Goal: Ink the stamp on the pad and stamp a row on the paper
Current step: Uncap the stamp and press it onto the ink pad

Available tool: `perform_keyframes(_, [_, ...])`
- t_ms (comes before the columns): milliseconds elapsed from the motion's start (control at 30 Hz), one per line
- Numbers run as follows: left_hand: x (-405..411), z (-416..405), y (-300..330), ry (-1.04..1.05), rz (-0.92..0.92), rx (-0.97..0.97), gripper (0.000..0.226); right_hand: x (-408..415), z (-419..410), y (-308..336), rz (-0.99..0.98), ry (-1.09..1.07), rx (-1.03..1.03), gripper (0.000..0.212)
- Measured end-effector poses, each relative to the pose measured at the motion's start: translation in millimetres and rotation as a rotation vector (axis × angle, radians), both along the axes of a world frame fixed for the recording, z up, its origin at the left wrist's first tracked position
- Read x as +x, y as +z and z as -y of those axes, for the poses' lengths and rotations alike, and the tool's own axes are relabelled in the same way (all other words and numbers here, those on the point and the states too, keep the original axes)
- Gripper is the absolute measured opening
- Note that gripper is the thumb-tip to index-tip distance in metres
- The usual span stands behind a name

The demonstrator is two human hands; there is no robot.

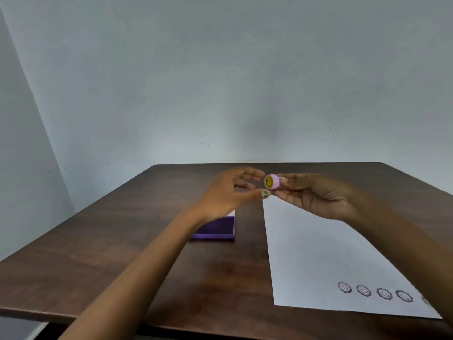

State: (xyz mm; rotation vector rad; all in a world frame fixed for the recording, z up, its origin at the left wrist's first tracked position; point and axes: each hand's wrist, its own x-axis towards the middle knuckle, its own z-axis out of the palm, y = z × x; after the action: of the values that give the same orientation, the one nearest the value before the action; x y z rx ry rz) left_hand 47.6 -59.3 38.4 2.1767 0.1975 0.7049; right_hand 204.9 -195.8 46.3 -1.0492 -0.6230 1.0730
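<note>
Above the dark brown wooden surface (127, 229), the right hand (316, 195) pinches a small pink round stamp (272, 182) in its fingertips, yellow face turned toward the left hand (225, 195), which hangs spread and empty just beside it. The open purple ink pad (218, 229) sits below the left hand. The white paper sheet (318, 253) bears a row of stamped marks (375, 292) near its close edge.

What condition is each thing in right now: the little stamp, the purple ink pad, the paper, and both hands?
Stamp: held in the air, lying sideways, yellow face pointing left.
Ink pad: open on the table, partly hidden by the left arm.
Paper: flat on the table, a row of stamped marks along its near edge.
Left hand: open, fingers spread, beside the stamp.
Right hand: pinching the stamp.
</note>
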Motion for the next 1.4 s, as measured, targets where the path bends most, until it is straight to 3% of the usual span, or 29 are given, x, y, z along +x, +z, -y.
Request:
perform_keyframes(167, [30, 14, 6, 0.024, 0.089, 0.032, 0.039, 8, 10, -2, -0.159, -0.031, 0.048, 0.023])
perform_keyframes(533, [35, 25, -23, 0.154, 0.382, 0.130, 0.033, 6, 9, -7, -0.082, -0.009, 0.078, 0.022])
perform_keyframes(833, [30, 28, -21, 0.187, 0.379, 0.182, 0.029, 3, 7, -10, -0.071, -0.014, 0.087, 0.023])
perform_keyframes(1200, [30, 30, -16, 0.175, 0.410, 0.020, 0.025, -4, 3, -13, 0.026, -0.091, 0.233, 0.022])
perform_keyframes(1400, [33, 31, -19, 0.163, 0.425, -0.224, 0.026, -8, 1, -17, 0.173, -0.171, 0.304, 0.023])
